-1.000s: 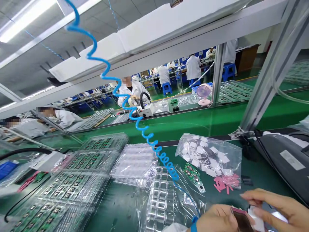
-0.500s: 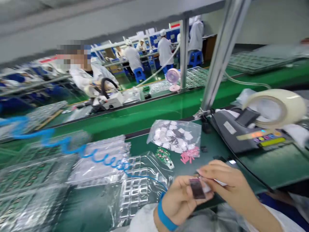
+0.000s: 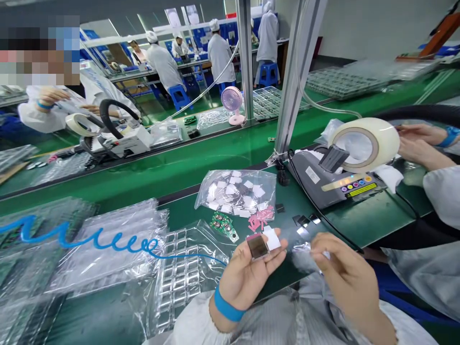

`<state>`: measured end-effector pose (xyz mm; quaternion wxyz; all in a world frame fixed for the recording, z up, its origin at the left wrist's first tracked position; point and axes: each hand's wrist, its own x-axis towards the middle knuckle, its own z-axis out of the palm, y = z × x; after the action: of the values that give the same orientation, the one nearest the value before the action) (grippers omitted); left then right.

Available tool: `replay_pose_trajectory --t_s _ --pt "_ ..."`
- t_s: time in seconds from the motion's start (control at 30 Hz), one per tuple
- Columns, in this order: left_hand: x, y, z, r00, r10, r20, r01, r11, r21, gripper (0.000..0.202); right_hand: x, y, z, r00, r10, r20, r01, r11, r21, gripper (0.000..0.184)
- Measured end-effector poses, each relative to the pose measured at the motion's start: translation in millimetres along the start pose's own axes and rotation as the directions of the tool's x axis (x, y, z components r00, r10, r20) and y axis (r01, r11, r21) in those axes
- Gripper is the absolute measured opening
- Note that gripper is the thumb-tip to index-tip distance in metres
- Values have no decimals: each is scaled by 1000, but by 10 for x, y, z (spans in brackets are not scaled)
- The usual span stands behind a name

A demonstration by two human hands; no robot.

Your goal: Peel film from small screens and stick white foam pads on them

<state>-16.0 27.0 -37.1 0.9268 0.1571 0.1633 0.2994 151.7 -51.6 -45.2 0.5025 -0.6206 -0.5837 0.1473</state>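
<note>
In the head view my left hand (image 3: 244,270), palm up with a blue band on its wrist, holds a small dark display screen (image 3: 258,247) with a pink edge between thumb and fingers. A white square piece (image 3: 272,238) sticks out from the screen's right side over my fingertips. Lower right, my right hand (image 3: 347,273) is pinched, apart from the left. A blurred, see-through piece of clear film (image 3: 304,254) hangs at its fingertips. Just beyond lie several small dark squares (image 3: 304,220), pink strips (image 3: 260,219) and a green circuit board (image 3: 223,225).
A plastic bag (image 3: 237,191) of white parts lies behind the strips. A tape dispenser (image 3: 323,182) with a large tape roll (image 3: 390,143) stands right, a co-worker's hands (image 3: 424,139) beside it. Clear trays (image 3: 179,278) and a coiled blue cord (image 3: 115,241) occupy the left.
My right hand has drawn away from the screen to the right, with clear film at its fingertips. The white piece beside the screen now shows fully. The view has turned right.
</note>
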Motion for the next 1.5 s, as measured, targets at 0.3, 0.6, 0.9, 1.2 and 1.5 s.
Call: replay_pose_trajectory --t_s 0.3,0.6,0.9,1.2,1.5 --pt "-8 -53 39 983 -120 140 120 993 8 31 -54 632 66 968 230 100 -229 973 -15 23" --pt "45 -141 83 959 -170 228 198 974 -107 33 154 150 264 835 133 533 -544 345 765 26" --pt "-13 -125 0 947 -290 136 308 941 -138 31 300 234 169 907 333 258 -374 352 858 23" --pt "-17 -222 -2 890 -454 30 447 859 -250 41 532 56 18 929 -308 206 122 779 615 20" --pt "10 -254 -34 899 -436 29 430 872 -235 41 603 -4 59 809 -534 245 366 784 502 14"
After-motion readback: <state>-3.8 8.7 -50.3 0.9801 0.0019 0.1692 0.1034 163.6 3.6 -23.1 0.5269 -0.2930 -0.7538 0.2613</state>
